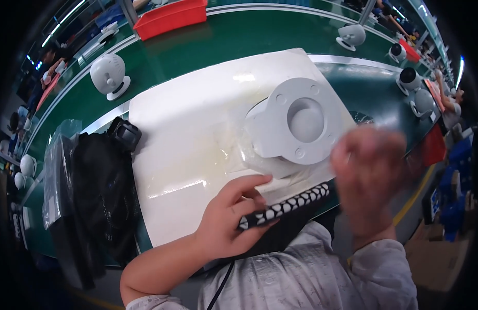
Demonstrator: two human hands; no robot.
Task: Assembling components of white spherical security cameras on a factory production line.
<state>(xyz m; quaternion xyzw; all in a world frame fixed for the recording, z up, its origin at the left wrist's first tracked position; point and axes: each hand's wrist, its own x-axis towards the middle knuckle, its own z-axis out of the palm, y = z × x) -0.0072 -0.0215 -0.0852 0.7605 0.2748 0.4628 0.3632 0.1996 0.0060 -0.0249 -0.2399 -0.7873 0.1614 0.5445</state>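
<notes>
A white device with a round base (pixel 279 121) lies on a white board (pixel 171 139), the base's ring and recess facing up. Nearer my body is a dark strip (pixel 301 200) patterned with white patches. My left hand (pixel 231 217) is closed around the strip's left end, its index finger stretched toward the device. Smeared by motion, my right hand (pixel 370 165) is raised just right of the base. Its fingers are too blurred to show whether anything is in them.
At left lie a black bag (pixel 104 191), a clear plastic bag (pixel 60 175) and a small black device (pixel 124 134). White units such as one (pixel 108 75) stand along the green conveyor (pixel 239 33). A red bin (pixel 169 19) is at the back. People work farther off.
</notes>
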